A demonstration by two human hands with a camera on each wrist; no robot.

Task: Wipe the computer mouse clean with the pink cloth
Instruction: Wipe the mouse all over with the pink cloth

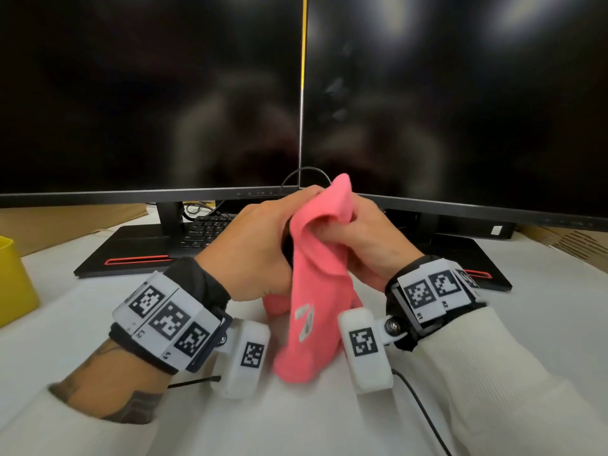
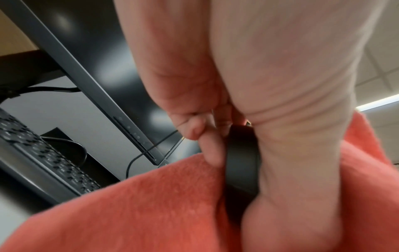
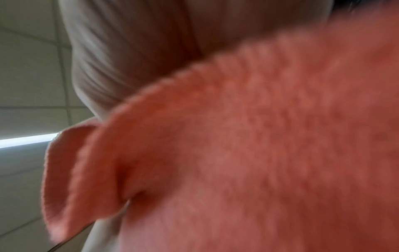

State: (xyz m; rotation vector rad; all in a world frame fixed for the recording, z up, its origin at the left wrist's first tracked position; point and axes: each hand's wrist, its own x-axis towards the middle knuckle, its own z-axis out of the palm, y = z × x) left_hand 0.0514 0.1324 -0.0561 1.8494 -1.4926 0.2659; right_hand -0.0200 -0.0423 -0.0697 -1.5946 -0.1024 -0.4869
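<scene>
Both hands are raised above the white table (image 1: 329, 422), close together in front of two dark monitors (image 1: 148, 93). The left hand (image 1: 253, 245) holds a black computer mouse (image 2: 242, 162); in the left wrist view its fingers (image 2: 212, 150) curl around one side of the mouse and the thumb presses along the other, so the mouse is pinched edgewise between them. From the head view only a dark sliver of the mouse (image 1: 287, 245) shows between the left palm and the cloth.

The right hand (image 1: 371, 245) grips the pink cloth (image 1: 316, 274), its fingers curled into the bunched upper fold and pressing the fabric toward the mouse. The cloth drapes over the mouse and hangs down between the wrists, its lower end lying near the table; a pale label shows on the hanging part. In the right wrist view the blurred cloth (image 3: 237, 153) fills most of the picture, and the fingers there cannot be made out.

A black keyboard (image 1: 207, 232) lies behind the hands under the left monitor, and a thin black cable (image 1: 302, 174) arcs behind the cloth. A yellow container (image 1: 13, 278) stands at the table's left edge. Each wrist carries a band with printed markers.
</scene>
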